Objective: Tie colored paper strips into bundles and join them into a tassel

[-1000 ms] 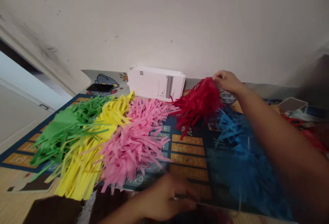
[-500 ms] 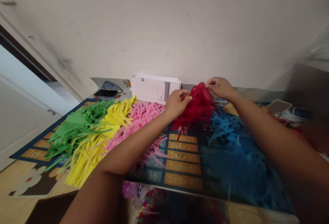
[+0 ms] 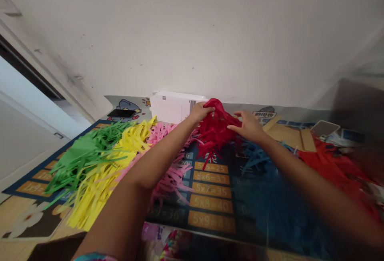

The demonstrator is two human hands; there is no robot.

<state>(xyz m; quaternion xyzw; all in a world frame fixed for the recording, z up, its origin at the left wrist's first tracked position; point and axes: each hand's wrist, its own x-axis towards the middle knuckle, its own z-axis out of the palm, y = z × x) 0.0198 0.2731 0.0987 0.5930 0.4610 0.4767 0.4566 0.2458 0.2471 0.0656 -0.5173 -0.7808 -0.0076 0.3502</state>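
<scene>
A dark red tissue-paper tassel (image 3: 216, 127) hangs from my left hand (image 3: 201, 112), which pinches its top left edge above the mat. My right hand (image 3: 249, 126) is at the tassel's right side with thumb and fingers apart; the fingertips are close to the strips, and I cannot tell whether they touch. Pink fringed paper (image 3: 172, 173) lies left of the red tassel, partly hidden by my left forearm. Blue fringed paper (image 3: 282, 197) spreads out beneath my right forearm.
Yellow fringe (image 3: 99, 181) and green fringe (image 3: 87, 149) lie at the left on a multiplication-table mat (image 3: 211, 205). A white box (image 3: 168, 107) leans on the wall, with a black phone (image 3: 121, 113) to its left. Bright red paper (image 3: 336, 165) and a cardboard piece (image 3: 285, 133) lie right.
My right hand has let go of the tassel's top and moved down along its right side, fingers spreading. The left hand now holds the top edge, and the tassel has shifted slightly left.
</scene>
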